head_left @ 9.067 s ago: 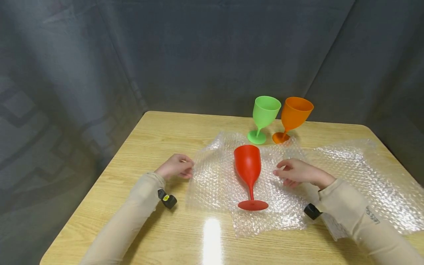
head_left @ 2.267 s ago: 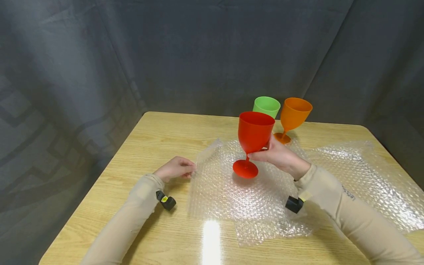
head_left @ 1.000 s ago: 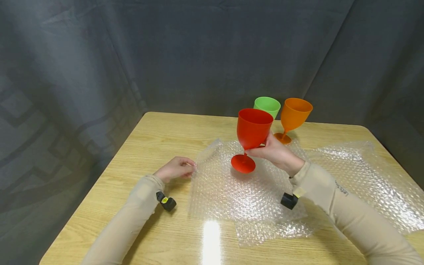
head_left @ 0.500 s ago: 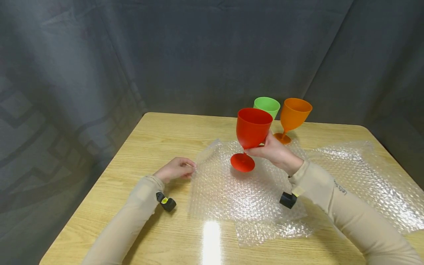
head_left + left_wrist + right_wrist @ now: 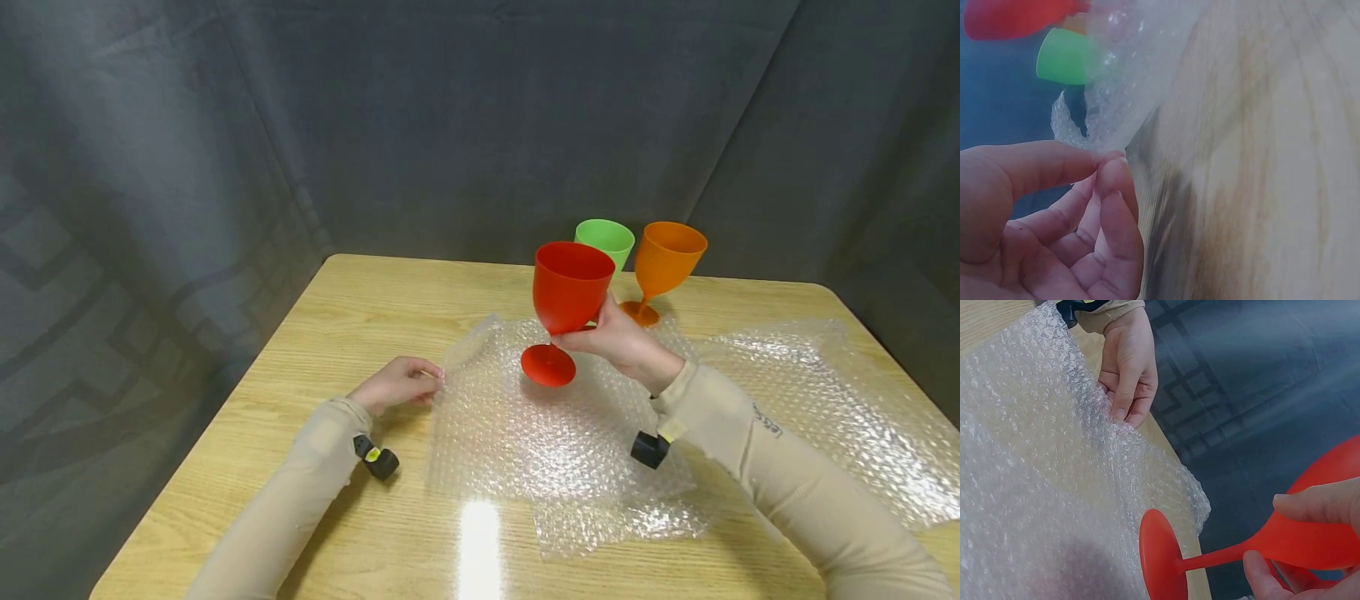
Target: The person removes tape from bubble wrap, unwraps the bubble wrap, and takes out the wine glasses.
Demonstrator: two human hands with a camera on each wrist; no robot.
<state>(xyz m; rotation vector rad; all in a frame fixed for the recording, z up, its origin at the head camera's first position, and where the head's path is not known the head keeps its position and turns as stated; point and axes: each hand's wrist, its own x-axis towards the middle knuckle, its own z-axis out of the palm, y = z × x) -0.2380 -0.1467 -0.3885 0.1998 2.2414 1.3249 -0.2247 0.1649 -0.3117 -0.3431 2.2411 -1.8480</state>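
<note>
My right hand (image 5: pixel 626 346) grips a red goblet (image 5: pixel 572 287) low on its bowl, near the stem. The goblet is upright, a little tilted, with its round foot above the bubble wrap (image 5: pixel 487 442). In the right wrist view the thumb and fingers curl round the red bowl (image 5: pixel 1316 537). At the left edge of the bubble wrap, my left hand (image 5: pixel 401 383) pinches the sheet between thumb and forefinger. The left wrist view shows that pinch close up, the sheet's edge (image 5: pixel 1110 134) between the fingertips and the other fingers curled beneath.
Behind the red goblet stand a green goblet (image 5: pixel 609 237), partly hidden, and an orange goblet (image 5: pixel 667 262). A second bubble wrap sheet (image 5: pixel 847 400) lies on the right side of the wooden table (image 5: pixel 360 308). A dark curtain (image 5: pixel 480 125) hangs behind the table.
Since the oldest frame, the right hand has picked up the red goblet, which lay on the bubble wrap. Over the last second it drifts slightly up and left; the left hand stays put.
</note>
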